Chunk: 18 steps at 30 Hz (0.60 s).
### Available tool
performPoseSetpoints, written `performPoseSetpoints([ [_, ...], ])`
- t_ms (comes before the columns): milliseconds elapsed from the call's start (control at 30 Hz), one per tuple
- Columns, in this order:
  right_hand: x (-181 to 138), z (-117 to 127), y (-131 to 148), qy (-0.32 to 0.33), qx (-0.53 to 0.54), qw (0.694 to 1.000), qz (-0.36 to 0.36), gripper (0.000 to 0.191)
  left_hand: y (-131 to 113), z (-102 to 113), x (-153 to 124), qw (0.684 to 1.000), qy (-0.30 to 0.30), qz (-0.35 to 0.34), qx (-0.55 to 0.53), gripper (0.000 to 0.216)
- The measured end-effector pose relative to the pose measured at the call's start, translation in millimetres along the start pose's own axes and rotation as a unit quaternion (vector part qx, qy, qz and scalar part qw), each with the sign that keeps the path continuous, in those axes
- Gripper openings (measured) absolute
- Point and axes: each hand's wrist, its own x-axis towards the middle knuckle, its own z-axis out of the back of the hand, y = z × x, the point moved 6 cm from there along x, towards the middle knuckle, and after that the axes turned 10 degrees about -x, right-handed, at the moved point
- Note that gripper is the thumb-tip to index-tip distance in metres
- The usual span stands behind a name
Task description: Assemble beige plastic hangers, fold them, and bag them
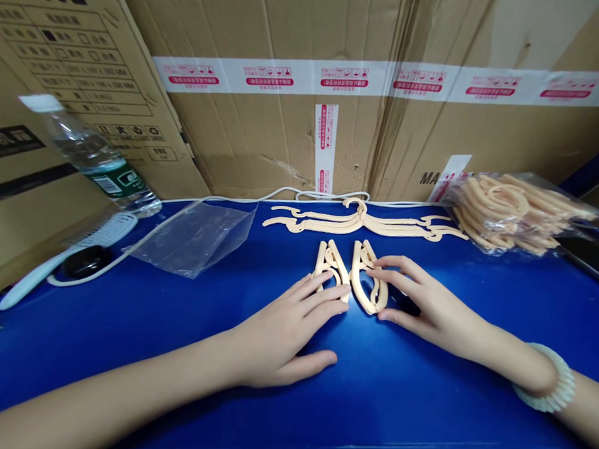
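Two folded cream-coloured plastic clothes hangers lie side by side on the blue table. My left hand (289, 327) rests flat with its fingers spread, the fingertips over the left folded hanger (337, 262) and the thumb apart on the tabletop. At the right folded hanger (362, 291), my right hand (427, 305) has its fingers at the upper right side and its thumb at the lower end, so the hanger's edge sits between them. Behind both, unfolded hangers (329, 224) with their arms stretched out lie close together, hooks at the middle.
A clear bag of more hangers (512, 208) lies at the right, beside a dark flat object (591, 261). On the left are an empty plastic bag (195, 239), a water bottle (103, 160), a pale brush (72, 254) and a white cable (146, 241). Cardboard boxes (275, 133) stand behind.
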Motion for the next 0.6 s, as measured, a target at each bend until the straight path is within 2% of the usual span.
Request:
performPoseSetpoints([
  [133,1,3,3,-0.008,-0.013,1.0,0.005,0.048,1,-1,-1,1.0,0.008,0.002,0.002,0.054],
  [267,-1,8,6,-0.007,-0.012,1.0,0.022,0.048,1,-1,-2,0.999,-0.031,-0.011,0.019,0.055],
  [433,-3,9,13,0.02,-0.034,0.998,0.053,0.034,-4,1,-3,0.995,-0.076,-0.039,0.055,0.043],
  [600,-2,6,18,0.043,-0.051,0.994,0.082,0.033,-6,0,-2,0.997,-0.049,-0.031,0.052,0.041],
])
